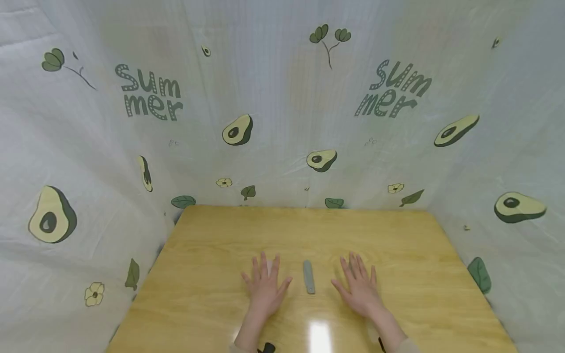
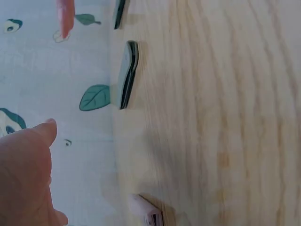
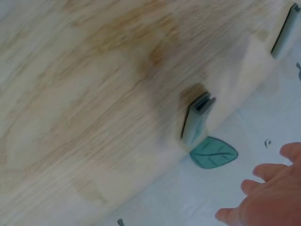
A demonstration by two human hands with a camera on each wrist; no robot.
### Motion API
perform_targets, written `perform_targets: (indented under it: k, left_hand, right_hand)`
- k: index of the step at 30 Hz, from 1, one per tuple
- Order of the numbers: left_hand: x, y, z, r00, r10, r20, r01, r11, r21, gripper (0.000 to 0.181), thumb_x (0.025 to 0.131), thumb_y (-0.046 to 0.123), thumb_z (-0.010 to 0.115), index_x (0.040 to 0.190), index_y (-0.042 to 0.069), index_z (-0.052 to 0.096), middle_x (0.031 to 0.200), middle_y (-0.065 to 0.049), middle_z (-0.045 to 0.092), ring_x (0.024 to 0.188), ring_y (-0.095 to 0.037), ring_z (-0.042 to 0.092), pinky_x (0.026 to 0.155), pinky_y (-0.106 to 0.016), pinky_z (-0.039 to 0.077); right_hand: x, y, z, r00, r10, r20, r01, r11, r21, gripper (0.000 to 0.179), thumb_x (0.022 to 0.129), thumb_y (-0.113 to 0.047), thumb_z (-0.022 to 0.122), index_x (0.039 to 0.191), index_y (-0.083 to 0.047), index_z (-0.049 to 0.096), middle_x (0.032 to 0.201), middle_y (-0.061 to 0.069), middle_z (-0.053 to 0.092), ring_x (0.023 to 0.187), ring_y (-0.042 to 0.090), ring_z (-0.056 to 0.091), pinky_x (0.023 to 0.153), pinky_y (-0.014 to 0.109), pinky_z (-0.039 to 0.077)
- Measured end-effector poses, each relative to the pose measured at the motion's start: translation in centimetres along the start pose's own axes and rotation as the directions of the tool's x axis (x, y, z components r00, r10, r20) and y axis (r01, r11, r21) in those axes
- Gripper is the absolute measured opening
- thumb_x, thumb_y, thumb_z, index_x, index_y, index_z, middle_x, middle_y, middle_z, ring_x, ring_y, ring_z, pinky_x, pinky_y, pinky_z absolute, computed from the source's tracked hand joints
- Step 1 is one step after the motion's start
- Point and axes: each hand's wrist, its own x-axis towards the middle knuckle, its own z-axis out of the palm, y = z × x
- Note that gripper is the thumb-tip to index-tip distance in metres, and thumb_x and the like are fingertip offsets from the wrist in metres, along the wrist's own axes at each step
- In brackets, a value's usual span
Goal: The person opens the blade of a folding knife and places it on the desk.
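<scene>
My left hand [image 1: 265, 289] is palm down with fingers spread, over or beside a slim pale pink object [image 2: 146, 212] mostly covered by it in the head view. A slim grey-green object [image 1: 309, 277] with a dark slot along its side lies between the hands. My right hand [image 1: 361, 292] is also spread, its fingers partly covering a second grey-green object [image 3: 197, 117]. Both hands look bare and hold nothing; whether they touch the table, I cannot tell. The exact kind of these slim objects is unclear.
A light wooden table [image 1: 212, 230] lies under the hands, with a bright glare near its front. White cloth [image 1: 273, 88] printed with avocados and leaves hangs behind and along both sides. Black pieces [image 1: 267, 348] show near the wrists.
</scene>
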Motion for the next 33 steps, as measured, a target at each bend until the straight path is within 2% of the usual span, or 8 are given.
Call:
perform_targets:
  k: [4,9,14,20,27,29,30,33]
  left_hand:
    - [0.0,0.4,0.3,1.000,0.002,0.021,-0.001,0.999,-0.034,0.070,0.097,0.053,0.049,0.153,0.014,0.033,0.157,-0.028,0.015,0.141,-0.054,0.011,0.102,-0.084,0.013]
    - [0.4,1.1,0.9,0.996,-0.036,0.084,0.047,0.990,-0.133,0.067,0.099,0.049,0.049,0.153,0.013,0.032,0.158,-0.028,0.012,0.139,-0.053,0.020,0.104,-0.075,0.029]
    - [1.2,1.5,1.5,0.998,-0.021,0.067,0.037,0.967,-0.251,0.062,0.101,0.043,0.048,0.149,0.006,0.038,0.154,-0.030,0.022,0.134,-0.051,0.029,0.100,-0.071,0.038]
    - [2.2,1.9,2.4,0.998,-0.040,0.047,0.057,0.895,-0.442,0.048,0.103,0.034,0.047,0.137,0.000,0.051,0.141,-0.029,0.042,0.127,-0.046,0.041,0.102,-0.064,0.041]
    - [3.1,2.8,3.2,0.982,-0.143,0.127,0.191,0.767,-0.613,0.043,0.102,0.031,0.051,0.132,0.001,0.055,0.125,-0.018,0.056,0.110,-0.034,0.058,0.090,-0.049,0.056]
    - [3.2,2.9,3.4,0.981,-0.158,0.113,0.193,0.746,-0.637,0.040,0.100,0.027,0.053,0.129,-0.001,0.057,0.119,-0.019,0.058,0.103,-0.032,0.060,0.084,-0.046,0.058]
    - [3.2,2.9,3.5,0.983,-0.157,0.096,0.182,0.748,-0.638,0.038,0.100,0.024,0.054,0.126,-0.002,0.058,0.116,-0.021,0.059,0.099,-0.032,0.061,0.081,-0.044,0.059]
    - [3.5,3.0,3.8,0.981,-0.168,0.095,0.188,0.720,-0.668,0.033,0.098,0.017,0.056,0.122,-0.005,0.059,0.112,-0.025,0.061,0.095,-0.034,0.064,0.078,-0.043,0.060]
  right_hand:
    - [0.3,-0.6,0.5,0.999,-0.012,-0.030,0.013,1.000,0.014,0.070,0.099,-0.044,0.050,0.151,-0.001,0.031,0.158,0.025,0.015,0.145,0.046,0.010,0.113,0.073,0.002]
    - [1.0,-1.2,1.3,0.998,-0.034,-0.044,0.038,0.996,0.076,0.068,0.100,-0.040,0.052,0.149,0.002,0.032,0.155,0.028,0.022,0.143,0.048,0.015,0.112,0.073,0.011]
    - [1.8,-1.3,2.1,0.998,-0.018,-0.055,0.031,0.972,0.232,0.063,0.101,-0.035,0.052,0.147,0.004,0.034,0.151,0.029,0.030,0.139,0.049,0.024,0.108,0.074,0.022]
    - [3.1,-1.6,2.6,0.994,0.108,0.019,-0.103,0.859,0.502,0.062,0.101,-0.039,0.053,0.146,0.002,0.038,0.144,0.024,0.042,0.130,0.042,0.042,0.105,0.061,0.042]
    - [4.6,-1.8,3.6,0.964,0.253,0.081,-0.247,0.741,0.624,0.056,0.098,-0.026,0.060,0.142,0.004,0.043,0.132,0.023,0.055,0.117,0.039,0.054,0.094,0.048,0.054]
    - [4.9,-1.8,3.9,0.956,0.272,0.107,-0.273,0.700,0.660,0.055,0.097,-0.022,0.061,0.141,0.005,0.043,0.131,0.025,0.055,0.117,0.040,0.054,0.092,0.046,0.056]
    - [5.1,-1.8,4.1,0.952,0.280,0.123,-0.285,0.673,0.682,0.055,0.097,-0.019,0.061,0.142,0.005,0.042,0.131,0.026,0.054,0.117,0.040,0.054,0.092,0.045,0.056]
    - [5.3,-1.9,4.4,0.947,0.283,0.152,-0.302,0.627,0.718,0.054,0.097,-0.015,0.060,0.142,0.007,0.040,0.131,0.029,0.052,0.116,0.042,0.055,0.090,0.043,0.057]
